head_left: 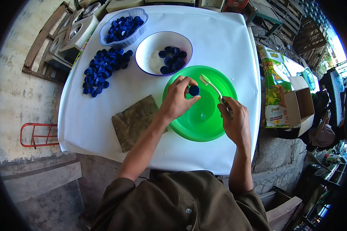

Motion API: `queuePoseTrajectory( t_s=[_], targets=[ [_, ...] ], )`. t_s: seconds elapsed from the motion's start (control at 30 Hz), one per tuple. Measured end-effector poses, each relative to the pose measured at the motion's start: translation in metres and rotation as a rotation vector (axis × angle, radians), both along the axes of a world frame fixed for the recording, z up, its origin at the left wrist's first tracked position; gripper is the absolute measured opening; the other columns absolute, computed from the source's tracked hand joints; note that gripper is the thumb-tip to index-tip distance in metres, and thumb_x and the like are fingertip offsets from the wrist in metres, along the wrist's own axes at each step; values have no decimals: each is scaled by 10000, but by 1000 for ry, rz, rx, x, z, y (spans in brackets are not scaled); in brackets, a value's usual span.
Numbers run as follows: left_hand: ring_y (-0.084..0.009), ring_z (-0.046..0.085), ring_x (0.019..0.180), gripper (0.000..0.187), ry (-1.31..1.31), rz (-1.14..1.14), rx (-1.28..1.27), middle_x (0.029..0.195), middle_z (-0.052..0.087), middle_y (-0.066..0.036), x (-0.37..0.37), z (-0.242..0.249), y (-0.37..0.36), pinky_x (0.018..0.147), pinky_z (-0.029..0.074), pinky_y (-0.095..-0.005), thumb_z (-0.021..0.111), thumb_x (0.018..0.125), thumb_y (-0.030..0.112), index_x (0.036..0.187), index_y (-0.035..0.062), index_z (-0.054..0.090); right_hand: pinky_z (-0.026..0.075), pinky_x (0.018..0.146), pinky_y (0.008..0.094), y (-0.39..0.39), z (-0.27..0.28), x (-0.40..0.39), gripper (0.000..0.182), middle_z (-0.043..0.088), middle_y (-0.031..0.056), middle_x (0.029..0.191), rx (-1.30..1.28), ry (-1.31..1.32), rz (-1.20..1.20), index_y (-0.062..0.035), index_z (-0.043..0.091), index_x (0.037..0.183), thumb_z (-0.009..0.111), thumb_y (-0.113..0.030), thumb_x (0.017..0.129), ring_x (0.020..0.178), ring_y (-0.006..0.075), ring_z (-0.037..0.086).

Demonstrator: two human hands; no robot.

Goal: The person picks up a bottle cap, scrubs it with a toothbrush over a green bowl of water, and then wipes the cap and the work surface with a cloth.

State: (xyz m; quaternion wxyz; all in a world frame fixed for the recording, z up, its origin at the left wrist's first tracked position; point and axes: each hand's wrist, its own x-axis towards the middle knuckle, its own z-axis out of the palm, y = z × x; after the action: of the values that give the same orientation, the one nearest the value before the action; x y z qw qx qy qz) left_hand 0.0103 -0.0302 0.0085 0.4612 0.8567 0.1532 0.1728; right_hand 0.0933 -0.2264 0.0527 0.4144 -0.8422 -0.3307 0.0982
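Observation:
Between thumb and fingers, my left hand (178, 97) pinches a dark blue bottle cap (194, 90) above the green basin (177, 129). My right hand (235, 117) is closed round the handle of a toothbrush (212, 85), its pale green bristles up and left, close to the cap but apart from it. Behind the basin, a white bowl (145, 57) with a blue rim holds several more blue caps (175, 61) and something whitish. A heap of loose blue caps (100, 71) lies to the left on the table.
At the back left stands a plastic basket (137, 36) full of blue caps. A brown square board or cloth (135, 121) lies left of the basin on the white-covered table (88, 127). An open cardboard box (298, 106) is beyond the right edge; a person (323, 133) is at far right.

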Motion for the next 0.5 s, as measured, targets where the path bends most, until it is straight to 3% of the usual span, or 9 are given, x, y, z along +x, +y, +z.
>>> queuePoseTrajectory(
  t_s=[0.13,0.23,0.33,0.43,0.5],
  targets=[
    [-147,530,727,370,22,-7,45,963,590,-64,-2,6,0,680,484,-303,866,754,81,1054,4,665,534,763,462,-6,0,-2,203,709,245,965,-25,-68,30,67,667,1068,680,-58,909,858,419,696],
    [-139,515,716,402,-137,32,115,970,585,-63,1,-4,2,660,471,-296,872,754,99,1099,2,690,537,773,462,-8,3,-2,215,712,246,990,-70,-19,63,63,666,1090,677,-57,911,863,419,697],
    [-134,519,729,462,-144,40,51,973,582,-64,0,-4,2,671,481,-293,881,761,126,1165,5,691,537,773,460,-7,-1,1,228,714,247,1006,-70,-39,92,57,666,1109,677,-54,910,860,421,696],
    [-109,581,821,468,-115,-12,-35,1068,611,-66,-2,-3,5,717,515,-262,877,791,161,1185,-8,690,536,769,460,-4,-2,3,227,715,242,1002,-42,-1,89,55,667,1109,679,-51,909,854,422,695],
    [-104,617,861,460,-235,-66,-390,1079,640,-68,1,-8,5,753,535,-252,865,814,172,1193,-15,684,535,756,453,-3,-4,6,230,713,240,994,-14,4,101,55,665,1110,684,-46,904,846,419,694]
  ],
)
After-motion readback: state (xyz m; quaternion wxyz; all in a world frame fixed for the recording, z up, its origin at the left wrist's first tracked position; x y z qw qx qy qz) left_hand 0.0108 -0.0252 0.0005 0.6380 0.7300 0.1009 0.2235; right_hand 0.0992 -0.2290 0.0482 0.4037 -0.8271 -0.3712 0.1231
